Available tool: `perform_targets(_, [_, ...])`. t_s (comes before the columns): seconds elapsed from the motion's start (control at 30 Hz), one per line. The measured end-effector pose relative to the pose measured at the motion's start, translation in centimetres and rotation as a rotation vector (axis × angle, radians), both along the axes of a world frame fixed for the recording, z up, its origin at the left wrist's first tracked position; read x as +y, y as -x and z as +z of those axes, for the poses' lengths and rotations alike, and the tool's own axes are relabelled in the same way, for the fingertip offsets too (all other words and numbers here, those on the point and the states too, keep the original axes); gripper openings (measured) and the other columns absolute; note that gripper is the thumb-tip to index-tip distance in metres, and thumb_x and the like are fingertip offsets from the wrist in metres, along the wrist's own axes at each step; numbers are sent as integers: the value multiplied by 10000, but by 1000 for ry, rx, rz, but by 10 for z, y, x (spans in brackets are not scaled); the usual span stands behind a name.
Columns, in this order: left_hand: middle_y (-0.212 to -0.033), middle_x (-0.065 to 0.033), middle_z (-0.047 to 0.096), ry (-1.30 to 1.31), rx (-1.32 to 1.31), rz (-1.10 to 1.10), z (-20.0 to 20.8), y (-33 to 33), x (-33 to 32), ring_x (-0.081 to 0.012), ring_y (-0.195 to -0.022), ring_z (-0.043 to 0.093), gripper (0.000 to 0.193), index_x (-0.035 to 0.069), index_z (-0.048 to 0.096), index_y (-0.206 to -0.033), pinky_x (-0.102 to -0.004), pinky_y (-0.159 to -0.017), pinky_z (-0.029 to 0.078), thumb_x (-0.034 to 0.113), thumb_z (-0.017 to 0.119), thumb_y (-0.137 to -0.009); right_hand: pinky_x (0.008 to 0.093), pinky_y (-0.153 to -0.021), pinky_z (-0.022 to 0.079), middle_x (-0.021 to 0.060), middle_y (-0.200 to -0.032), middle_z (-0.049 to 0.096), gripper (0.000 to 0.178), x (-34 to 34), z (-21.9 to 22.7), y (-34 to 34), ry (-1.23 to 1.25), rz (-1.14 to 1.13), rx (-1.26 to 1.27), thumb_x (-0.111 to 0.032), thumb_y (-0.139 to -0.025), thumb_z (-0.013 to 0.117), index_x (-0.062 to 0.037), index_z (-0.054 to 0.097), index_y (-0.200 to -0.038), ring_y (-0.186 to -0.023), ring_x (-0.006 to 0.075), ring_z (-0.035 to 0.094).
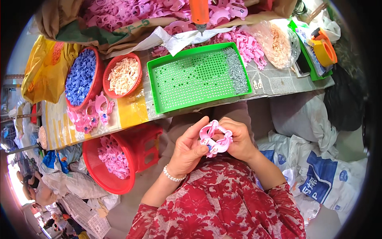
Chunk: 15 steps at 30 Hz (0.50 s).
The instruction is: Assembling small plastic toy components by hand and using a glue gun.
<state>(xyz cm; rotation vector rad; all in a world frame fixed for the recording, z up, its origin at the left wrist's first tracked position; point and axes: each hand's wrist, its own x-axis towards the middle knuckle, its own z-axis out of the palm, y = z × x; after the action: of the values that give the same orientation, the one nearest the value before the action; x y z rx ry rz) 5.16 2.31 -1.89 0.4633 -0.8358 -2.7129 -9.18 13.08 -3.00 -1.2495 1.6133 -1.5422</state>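
Observation:
Above my lap I hold a pink plastic ring-shaped part (226, 139) in both hands. A small blue piece (208, 147) sits in its lower left side. My left hand (186, 149), with a beaded bracelet at the wrist, grips the part's left side, its thumb beside the blue piece. The fingers of my right hand (242, 140) close around the right side. Beyond my hands, a green perforated tray (179, 101) stands on the table with many small metal screws (237, 71) heaped at its right end. An orange power screwdriver (199, 12) hangs bit-down over the tray's far edge.
Red baskets with blue pieces (80, 77) and cream pieces (124, 75) stand left of the tray. Several pink parts (104, 108) lie at the table edge. Below, a red basket (93, 169) contains pink parts. An orange-yellow tape roll (324, 51) stands far right. Sacks (318, 175) crowd the right floor.

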Motion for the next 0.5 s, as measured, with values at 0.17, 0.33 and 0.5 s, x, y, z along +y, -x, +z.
perform_targets(0.17, [-1267, -90, 500, 21, 13, 38, -4, -2, 3, -159, -1126, 509, 611, 24, 376, -1353, -309, -955, 432, 74, 669, -820, 283, -644, 420, 54, -791, 592, 89, 1, -13, -3, -39, 16, -212, -46, -773, 677, 7, 622, -819, -720, 148, 535])
perform_targets(0.33, [-1267, -81, 498, 24, -20, 124, -4, -4, 4, -153, -1100, 522, 568, 17, 392, -1340, -293, -917, 454, 60, 648, -835, 219, -634, 414, 25, -770, 563, 88, 0, -12, -10, -76, -52, -307, -25, -767, 630, 1, 586, -838, -729, 75, 517])
perform_targets(0.5, [-1291, -84, 475, 103, -13, 258, -5, 0, 4, -167, -1114, 517, 584, 16, 348, -1363, -306, -920, 457, 27, 621, -847, 215, -696, 452, 66, -901, 600, 603, 4, -9, -20, -1, -69, -398, -69, -685, 751, 15, 416, -1179, -763, 101, 566])
